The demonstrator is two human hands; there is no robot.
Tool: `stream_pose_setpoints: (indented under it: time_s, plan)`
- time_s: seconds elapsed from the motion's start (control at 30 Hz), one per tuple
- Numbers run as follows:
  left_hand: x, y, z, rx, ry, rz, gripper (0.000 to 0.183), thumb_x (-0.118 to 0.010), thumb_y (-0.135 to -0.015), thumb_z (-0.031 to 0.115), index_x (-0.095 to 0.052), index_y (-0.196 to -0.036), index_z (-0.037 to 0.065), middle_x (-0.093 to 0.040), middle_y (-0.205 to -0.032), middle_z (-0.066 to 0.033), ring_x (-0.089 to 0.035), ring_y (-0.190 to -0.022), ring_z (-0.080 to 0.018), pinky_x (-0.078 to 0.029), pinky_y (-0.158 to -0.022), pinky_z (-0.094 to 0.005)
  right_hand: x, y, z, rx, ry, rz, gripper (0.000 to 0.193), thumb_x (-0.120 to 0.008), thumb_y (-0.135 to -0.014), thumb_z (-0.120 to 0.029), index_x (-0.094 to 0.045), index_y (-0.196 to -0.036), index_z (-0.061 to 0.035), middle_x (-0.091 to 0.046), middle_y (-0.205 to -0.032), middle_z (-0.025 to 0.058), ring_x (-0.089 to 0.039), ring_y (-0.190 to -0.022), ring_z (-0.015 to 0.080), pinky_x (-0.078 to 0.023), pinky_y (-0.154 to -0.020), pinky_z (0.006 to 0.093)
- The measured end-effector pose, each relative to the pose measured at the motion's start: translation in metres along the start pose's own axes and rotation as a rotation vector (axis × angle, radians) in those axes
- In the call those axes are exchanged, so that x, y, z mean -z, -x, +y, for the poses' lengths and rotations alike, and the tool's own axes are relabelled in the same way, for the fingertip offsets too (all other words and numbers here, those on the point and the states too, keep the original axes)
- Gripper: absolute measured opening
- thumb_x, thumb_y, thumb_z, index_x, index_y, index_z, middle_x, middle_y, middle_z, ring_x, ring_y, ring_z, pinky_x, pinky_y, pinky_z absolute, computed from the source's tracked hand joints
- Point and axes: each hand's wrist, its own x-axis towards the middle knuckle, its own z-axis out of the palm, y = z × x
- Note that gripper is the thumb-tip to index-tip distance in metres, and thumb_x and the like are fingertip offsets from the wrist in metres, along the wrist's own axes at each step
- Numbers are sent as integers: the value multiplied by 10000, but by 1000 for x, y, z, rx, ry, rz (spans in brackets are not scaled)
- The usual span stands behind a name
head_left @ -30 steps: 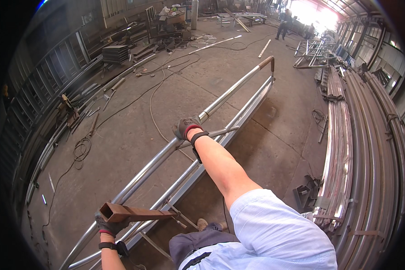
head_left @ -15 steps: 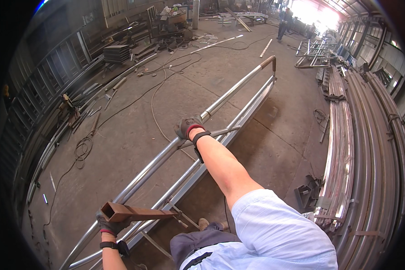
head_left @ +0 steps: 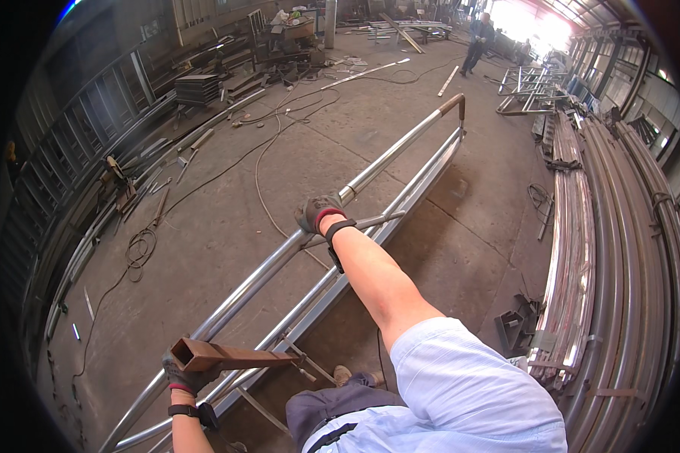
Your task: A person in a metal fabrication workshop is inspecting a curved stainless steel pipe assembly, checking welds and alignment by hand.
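A long silvery metal tube frame runs diagonally from the lower left up toward the far middle, with a rusty bent end at its far tip. Partway along its top rail, my right hand, in a dark grey glove with a red cuff, is closed round the tube. My left hand, gloved alike, grips the same rail at the near left; its fingers are partly hidden. Just beside it a rusty square tube sticks up from the frame, its open end toward me. Black bands circle both wrists.
Long bundles of metal profiles lie along the right side. Cables snake over the floor at left, near scattered offcuts and stacked dark plates. Another person is at the far back, near more metal frames.
The person at the back has come slightly closer. My hands keep their places on the rail, and the frame has hardly shifted.
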Motion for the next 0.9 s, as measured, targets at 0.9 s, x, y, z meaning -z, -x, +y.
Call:
stream_pose_setpoints:
  time_s: [0.9]
  plan:
    - [13, -3, 14, 33, 38, -47, 799, -885, -492, 595, -591, -1132, 220, -683, -1005, 10, -675, -941, -206, -553, -839, -363, -5, -3, 3, 4, -44, 34, 488, -404, -955, -442, -742, -1118, -131, -721, -1162, 132, -670, -1116, 334, -431, -987, 521]
